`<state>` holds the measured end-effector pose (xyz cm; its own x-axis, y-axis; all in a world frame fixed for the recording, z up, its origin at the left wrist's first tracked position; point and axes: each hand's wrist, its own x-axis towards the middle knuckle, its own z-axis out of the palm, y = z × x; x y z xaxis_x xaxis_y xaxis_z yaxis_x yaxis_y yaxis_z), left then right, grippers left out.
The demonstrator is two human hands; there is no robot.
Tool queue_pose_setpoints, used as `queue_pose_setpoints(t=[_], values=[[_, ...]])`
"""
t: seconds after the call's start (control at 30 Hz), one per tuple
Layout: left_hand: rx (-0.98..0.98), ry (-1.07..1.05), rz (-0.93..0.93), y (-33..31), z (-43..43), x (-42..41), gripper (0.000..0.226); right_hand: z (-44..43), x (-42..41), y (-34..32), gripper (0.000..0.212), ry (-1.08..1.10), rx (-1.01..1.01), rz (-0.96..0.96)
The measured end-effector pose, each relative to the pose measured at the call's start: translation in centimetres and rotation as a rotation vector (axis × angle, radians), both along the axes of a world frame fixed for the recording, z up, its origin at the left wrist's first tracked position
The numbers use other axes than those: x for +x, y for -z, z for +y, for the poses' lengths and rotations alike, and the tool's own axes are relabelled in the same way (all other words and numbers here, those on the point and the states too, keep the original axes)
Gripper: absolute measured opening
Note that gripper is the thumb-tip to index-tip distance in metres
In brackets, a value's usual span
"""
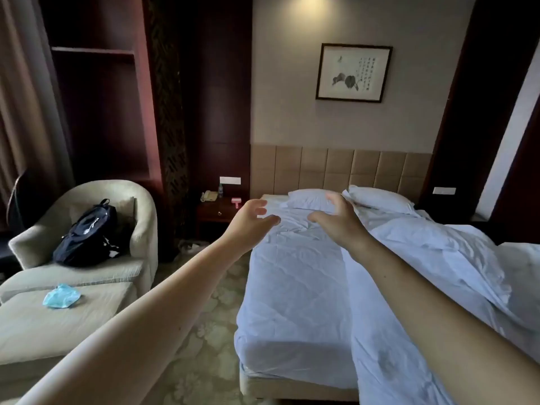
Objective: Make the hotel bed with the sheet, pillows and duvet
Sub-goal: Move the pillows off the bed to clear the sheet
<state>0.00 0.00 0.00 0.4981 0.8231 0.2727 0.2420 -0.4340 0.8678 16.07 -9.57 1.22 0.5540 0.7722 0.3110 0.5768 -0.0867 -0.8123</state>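
Both arms reach forward over the bed. Left hand (248, 220) at 12 o'clock of frame centre: fingers spread wide, loosely curved, holding nothing. Right hand (336, 217) at 1 o'clock: same, fingers wide, empty. Contact with fabric: cannot tell.

Sheet (292, 287): white, creased, covers the left half of the mattress, 5 o'clock. Duvet (438, 258): heaped along the right side, 3 to 4 o'clock, its edge overlapping the sheet. Two pillows at the head end against the headboard (342, 168): left pillow (312, 198) just beyond the hands, right pillow (380, 198) at 2 o'clock.

Holders:
- Armchair (137, 206), 9 o'clock: dark backpack (87, 232) lies on its seat.
- Ottoman (58, 317), 8 o'clock: crumpled blue item (61, 295) on top.
- Nightstand (216, 210), 11 o'clock, between armchair and bed: telephone (209, 196), small bottle (220, 190), pink object (235, 202).

Framed picture (353, 72) on the wall, 1 o'clock. Patterned carpet (204, 331) separates the ottoman from the bed.
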Motion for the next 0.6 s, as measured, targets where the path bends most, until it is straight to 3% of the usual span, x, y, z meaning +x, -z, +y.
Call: queue_pose_setpoints(t=[0.3,0.6], values=[[-0.037,-0.001,0.083,3.9,16.6,-1.6,0.056,15.8,-0.1,5.2,0.066,0.059,-0.068,0.087],[-0.078,0.031,0.11,7.9,35.4,4.4,0.054,34.3,6.8,9.6,0.066,0.135,-0.103,0.142]])
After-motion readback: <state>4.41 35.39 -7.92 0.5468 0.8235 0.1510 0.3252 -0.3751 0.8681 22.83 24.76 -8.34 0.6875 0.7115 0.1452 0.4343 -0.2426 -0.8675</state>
